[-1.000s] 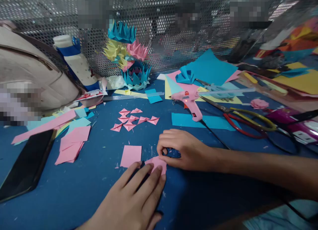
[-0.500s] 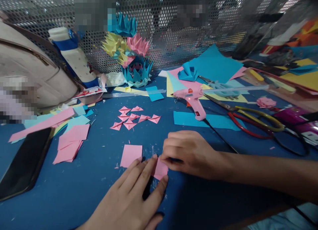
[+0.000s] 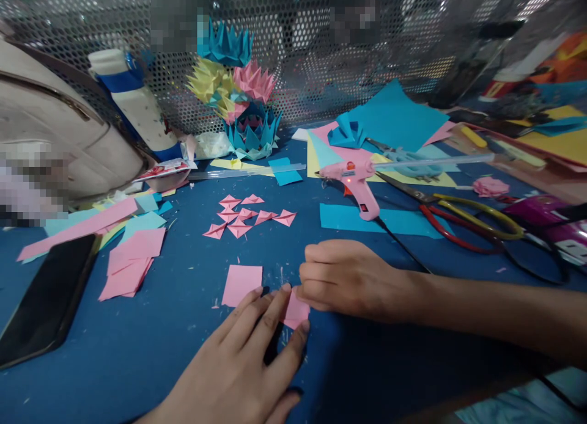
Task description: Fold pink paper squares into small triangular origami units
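A small pink paper piece [image 3: 297,309] lies on the blue table, partly covered by fingers. My left hand [image 3: 243,344] is flat with its fingers apart, and its fingertips touch the left and lower edges of that piece. The fingers of my right hand [image 3: 342,280] are curled together at the piece's upper right corner. A pink square [image 3: 243,283] lies just beyond my left fingertips. Farther back sit several small folded pink pieces [image 3: 239,227] in a loose group.
Pink squares [image 3: 126,277] and a dark phone [image 3: 50,296] lie left. Behind my right hand are a pink glue gun [image 3: 362,182], a blue strip [image 3: 394,221] and red-and-yellow-handled scissors [image 3: 477,219]. Folded paper flowers [image 3: 252,131] and a bottle [image 3: 137,103] stand at the back.
My right hand has shifted very slightly, its curled fingers still at the paper's corner. My left hand and the papers look nearly unchanged.
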A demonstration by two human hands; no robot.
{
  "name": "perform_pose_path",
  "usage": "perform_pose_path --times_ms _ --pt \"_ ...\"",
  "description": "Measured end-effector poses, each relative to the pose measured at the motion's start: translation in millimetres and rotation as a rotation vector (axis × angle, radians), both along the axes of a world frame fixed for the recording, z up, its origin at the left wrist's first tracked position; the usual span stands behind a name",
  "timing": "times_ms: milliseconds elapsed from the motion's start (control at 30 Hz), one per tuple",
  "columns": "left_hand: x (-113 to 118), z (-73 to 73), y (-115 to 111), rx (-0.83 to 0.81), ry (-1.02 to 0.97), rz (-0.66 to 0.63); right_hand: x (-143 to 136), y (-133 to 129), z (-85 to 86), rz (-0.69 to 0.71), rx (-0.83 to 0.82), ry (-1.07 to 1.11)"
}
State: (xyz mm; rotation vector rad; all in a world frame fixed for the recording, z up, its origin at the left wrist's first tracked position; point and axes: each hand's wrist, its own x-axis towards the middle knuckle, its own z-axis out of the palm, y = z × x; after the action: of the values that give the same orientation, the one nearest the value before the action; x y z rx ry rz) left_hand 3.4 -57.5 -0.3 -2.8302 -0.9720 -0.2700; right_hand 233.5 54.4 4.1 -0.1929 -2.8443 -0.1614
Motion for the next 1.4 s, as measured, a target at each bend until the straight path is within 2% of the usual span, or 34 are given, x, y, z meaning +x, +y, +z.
perform_pose_path --times_ms 100,233,367,467,533,633,733,1033,1200,1400 --pt "1 1.9 0 -0.001 0.010 -0.004 -1 1 3.9 -0.004 -0.028 -0.061" --pt "0 5.7 1 -0.008 0.022 -0.016 -2 4 20.1 0.029 -0.142 -0.161" --pt "-2 1.2 1 -0.030 -0.005 -0.019 2 6 32.2 0.024 -0.228 -0.215" --pt "-3 -6.3 -1 -0.049 -0.059 -0.010 3 6 25.9 -0.028 -0.385 -0.129" --pt "-3 -9.5 -3 -0.066 -0.074 -0.001 1 4 17.7 -0.126 -0.518 -0.018" --pt "-3 -10.5 -4 -0.084 -0.087 0.010 -2 0 8.7 -0.300 -0.612 0.028" --pt "-2 -9.8 -5 -0.095 -0.099 0.017 -6 -4 7.4 -0.375 -0.673 0.002" --pt "-3 -8.1 -5 -0.129 -0.105 0.015 -8 -6 10.9 -0.407 -0.711 -0.016" --pt "-3 -7.5 -5 -0.134 -0.116 0.018 -8 -10 6.8 -0.408 -0.660 0.021" --pt "-2 2.7 -4 -0.139 -0.062 0.012 -6 -16 4.5 -0.332 -0.587 0.088"
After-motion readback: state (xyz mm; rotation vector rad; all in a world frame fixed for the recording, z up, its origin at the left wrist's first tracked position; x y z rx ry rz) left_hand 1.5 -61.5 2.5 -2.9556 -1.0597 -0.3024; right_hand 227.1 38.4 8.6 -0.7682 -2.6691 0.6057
